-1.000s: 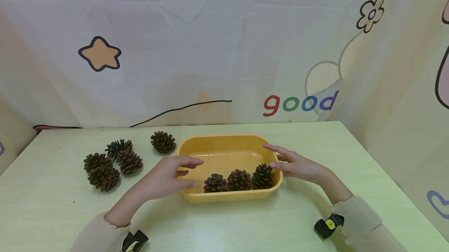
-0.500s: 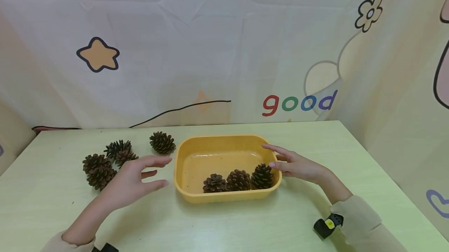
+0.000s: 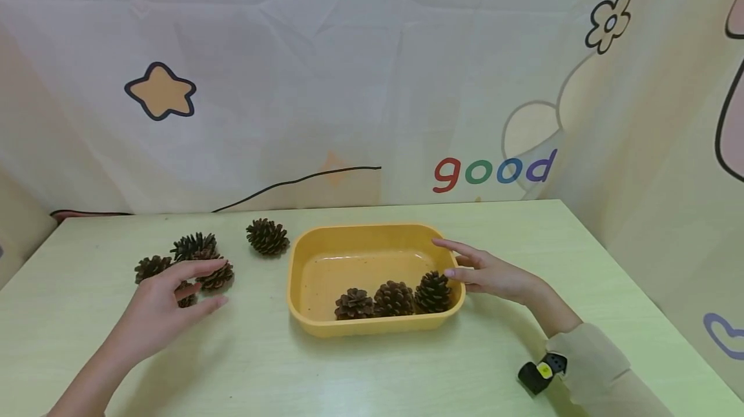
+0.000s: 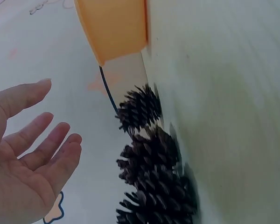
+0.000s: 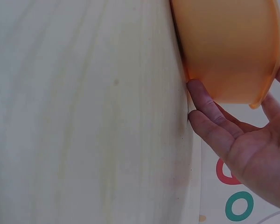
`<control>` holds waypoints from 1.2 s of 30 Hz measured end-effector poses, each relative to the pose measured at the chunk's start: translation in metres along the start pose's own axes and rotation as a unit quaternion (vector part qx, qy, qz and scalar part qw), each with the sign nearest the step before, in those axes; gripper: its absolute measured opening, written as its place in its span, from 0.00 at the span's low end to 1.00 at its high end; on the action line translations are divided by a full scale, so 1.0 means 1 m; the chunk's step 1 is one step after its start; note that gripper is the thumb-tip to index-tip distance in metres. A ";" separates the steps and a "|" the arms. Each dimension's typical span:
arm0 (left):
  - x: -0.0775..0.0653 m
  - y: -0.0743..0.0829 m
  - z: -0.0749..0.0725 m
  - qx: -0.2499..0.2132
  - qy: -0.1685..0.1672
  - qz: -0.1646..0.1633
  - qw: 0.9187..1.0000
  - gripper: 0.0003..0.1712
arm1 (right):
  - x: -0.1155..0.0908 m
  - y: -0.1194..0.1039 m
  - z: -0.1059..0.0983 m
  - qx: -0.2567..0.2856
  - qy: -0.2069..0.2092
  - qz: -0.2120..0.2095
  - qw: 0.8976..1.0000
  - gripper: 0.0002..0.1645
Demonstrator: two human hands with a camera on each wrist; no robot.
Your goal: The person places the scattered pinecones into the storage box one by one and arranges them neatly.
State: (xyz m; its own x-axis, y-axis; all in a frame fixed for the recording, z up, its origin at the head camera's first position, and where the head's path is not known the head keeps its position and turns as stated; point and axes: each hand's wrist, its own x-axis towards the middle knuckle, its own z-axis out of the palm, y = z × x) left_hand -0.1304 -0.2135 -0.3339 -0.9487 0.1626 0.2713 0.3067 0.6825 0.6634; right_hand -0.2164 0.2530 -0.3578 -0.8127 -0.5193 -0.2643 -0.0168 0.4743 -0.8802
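In the head view my left hand (image 3: pixel 165 307) reaches over the pine cones on the left, thumb and fingers spread apart with nothing between them. Its fingers overlap a brown pine cone (image 3: pixel 216 274) and partly hide another beneath. The left wrist view shows the hand beside several pine cones (image 4: pixel 151 154). My right hand (image 3: pixel 494 275) rests against the right end of a yellow plastic basin (image 3: pixel 372 326), thumb and index finger laid at its rim. In the right wrist view, other fingertips touch the basin's outer wall (image 5: pixel 228 51) low down. Three pine cones (image 3: pixel 394 299) stand inside along the near wall.
A single pine cone (image 3: pixel 267 237) sits behind and left of the basin. A dark pine cone (image 3: pixel 194 246) lies at the back of the left group. The pale green table (image 3: pixel 372 378) ends at a printed cloth backdrop (image 3: pixel 325 81).
My left hand has moved left, from over the basin's left side to the pine cones on the table. The right hand has stayed at the basin.
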 end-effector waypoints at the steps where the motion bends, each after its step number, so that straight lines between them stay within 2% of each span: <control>1: -0.001 -0.002 -0.002 0.009 0.004 0.000 1.000 0.29 | 0.000 0.000 0.000 0.002 -0.002 -0.002 1.000 0.40; 6: -0.006 -0.012 -0.009 0.039 0.024 -0.007 0.999 0.31 | 0.001 -0.001 0.001 0.012 -0.007 -0.007 1.000 0.39; 14: -0.009 -0.034 -0.014 0.046 0.045 -0.032 0.997 0.33 | 0.001 -0.001 0.001 0.007 -0.006 -0.006 1.000 0.39; 20: -0.009 -0.047 -0.021 0.057 0.044 -0.058 0.996 0.34 | 0.000 -0.001 0.001 0.007 -0.007 -0.007 1.000 0.39; 27: -0.012 -0.055 -0.026 0.077 0.041 -0.076 0.993 0.34 | 0.000 -0.002 0.001 0.006 -0.005 -0.004 1.000 0.39; 36: -0.017 -0.061 -0.031 0.098 0.061 -0.088 0.989 0.33 | 0.000 -0.003 0.001 0.013 -0.005 -0.002 1.000 0.40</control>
State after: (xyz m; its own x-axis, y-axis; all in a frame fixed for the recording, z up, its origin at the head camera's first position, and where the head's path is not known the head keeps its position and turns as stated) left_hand -0.1304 -0.2800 -0.3570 -0.9659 -0.0511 0.2540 0.1046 0.8199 0.5628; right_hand -0.2152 0.2511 -0.3560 -0.8065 -0.5288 -0.2643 -0.0052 0.4534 -0.8913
